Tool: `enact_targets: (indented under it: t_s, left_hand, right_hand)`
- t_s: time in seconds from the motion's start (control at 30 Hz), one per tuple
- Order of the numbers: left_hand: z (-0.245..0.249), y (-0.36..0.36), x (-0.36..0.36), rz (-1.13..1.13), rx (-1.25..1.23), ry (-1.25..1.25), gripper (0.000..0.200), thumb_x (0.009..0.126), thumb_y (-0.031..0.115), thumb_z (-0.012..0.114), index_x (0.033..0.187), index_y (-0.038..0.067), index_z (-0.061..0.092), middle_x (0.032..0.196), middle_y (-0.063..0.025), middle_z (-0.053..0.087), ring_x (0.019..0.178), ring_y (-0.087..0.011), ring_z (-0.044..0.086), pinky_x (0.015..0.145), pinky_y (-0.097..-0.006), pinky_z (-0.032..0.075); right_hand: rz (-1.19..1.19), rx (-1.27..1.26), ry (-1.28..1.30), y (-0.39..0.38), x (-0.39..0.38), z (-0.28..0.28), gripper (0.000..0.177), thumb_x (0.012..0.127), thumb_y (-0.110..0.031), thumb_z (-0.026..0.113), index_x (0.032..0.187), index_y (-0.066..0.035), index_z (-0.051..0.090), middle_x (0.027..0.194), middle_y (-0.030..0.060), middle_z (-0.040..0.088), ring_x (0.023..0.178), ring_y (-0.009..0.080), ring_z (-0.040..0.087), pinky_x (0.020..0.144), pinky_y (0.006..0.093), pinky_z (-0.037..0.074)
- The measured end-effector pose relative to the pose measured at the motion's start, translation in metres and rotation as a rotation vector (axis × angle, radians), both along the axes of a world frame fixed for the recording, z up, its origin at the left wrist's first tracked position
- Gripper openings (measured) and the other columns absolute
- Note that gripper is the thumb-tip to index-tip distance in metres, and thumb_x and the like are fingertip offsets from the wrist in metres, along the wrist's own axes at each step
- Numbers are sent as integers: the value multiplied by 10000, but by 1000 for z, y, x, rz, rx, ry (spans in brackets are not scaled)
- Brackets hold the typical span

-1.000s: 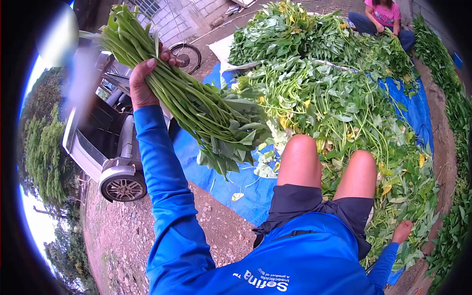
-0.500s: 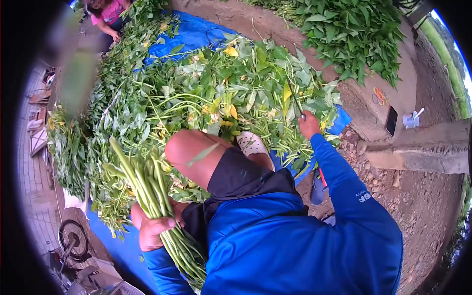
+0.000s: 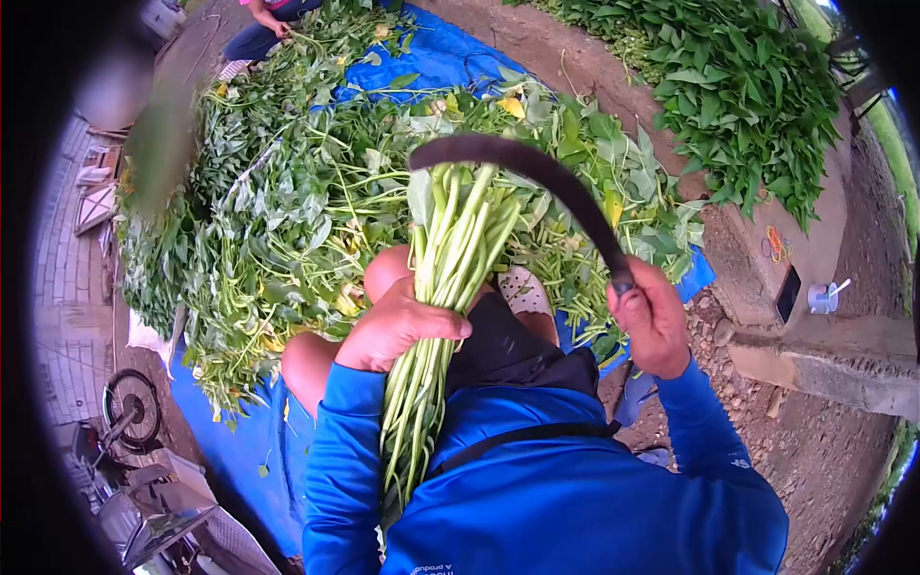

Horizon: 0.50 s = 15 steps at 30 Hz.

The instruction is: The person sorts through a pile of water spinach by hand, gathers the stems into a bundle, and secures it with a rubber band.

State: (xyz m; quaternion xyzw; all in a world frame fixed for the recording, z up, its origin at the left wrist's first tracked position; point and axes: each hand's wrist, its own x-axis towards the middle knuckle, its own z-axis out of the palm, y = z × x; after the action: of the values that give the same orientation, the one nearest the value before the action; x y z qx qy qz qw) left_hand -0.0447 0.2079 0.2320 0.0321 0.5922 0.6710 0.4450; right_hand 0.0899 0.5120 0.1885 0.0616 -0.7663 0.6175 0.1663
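Observation:
My left hand (image 3: pixel 407 328) is wrapped round the middle of a thick bundle of long green stems (image 3: pixel 452 244), which stands upright before my body. Its lower stems run down along my blue sleeve. My right hand (image 3: pixel 652 318) grips the short handle of a sickle (image 3: pixel 567 187). The dark curved blade arches leftward, its tip end overlapping the top of the stems in this view. Beneath both hands, a broad heap of leafy cuttings (image 3: pixel 297 220) covers much of the ground sheet, with yellow leaves and short cut stem pieces among it.
A blue tarp (image 3: pixel 431 53) lies under the heap. Another pile of green leaves (image 3: pixel 733 96) is at the upper right, near a phone (image 3: pixel 788 294), rubber bands (image 3: pixel 776 244) and a white cup (image 3: pixel 822 299). A person (image 3: pixel 273 24) sits at the upper left. A wheel (image 3: pixel 132 410) stands lower left.
My left hand has brought the stem bundle up and right, more upright, in front of me. My right hand has raised the sickle from beside the heap to the bundle's top.

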Motion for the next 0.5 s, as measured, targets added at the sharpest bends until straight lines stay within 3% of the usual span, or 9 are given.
enact_targets:
  t_s: [0.03,0.13,0.23,0.5]
  left_hand:
    - [-7,-3,-1,-12,-7,-6,549,759,10,844,1286,-14,691,1006,-55,733,847,-155,699,782,-308,573]
    - [-19,-11,-4,-35,-43,30,512,758,29,882,1239,7,710,991,-17,730,885,-117,677,824,-297,550]
    - [-18,-16,-3,-30,-39,85,481,763,36,884,1211,18,711,983,-16,727,894,-108,670,816,-289,541]
    - [1,-13,0,-77,-90,85,445,773,23,882,1183,12,707,912,13,700,855,-93,638,786,-280,522]
  right_hand:
    - [66,181,108,-3,-3,3,404,1103,-248,628,1405,21,633,980,96,691,763,178,631,687,328,534]
    - [139,346,61,-7,-15,2,410,1094,-277,642,1361,34,656,878,107,635,720,210,578,651,346,475]
    - [160,395,-76,-4,-14,2,365,1008,-110,713,1356,-3,688,998,148,709,788,267,656,714,359,546]
    - [181,424,-58,-10,-22,-12,370,1001,-92,711,1362,-11,686,990,151,708,791,296,666,711,378,555]
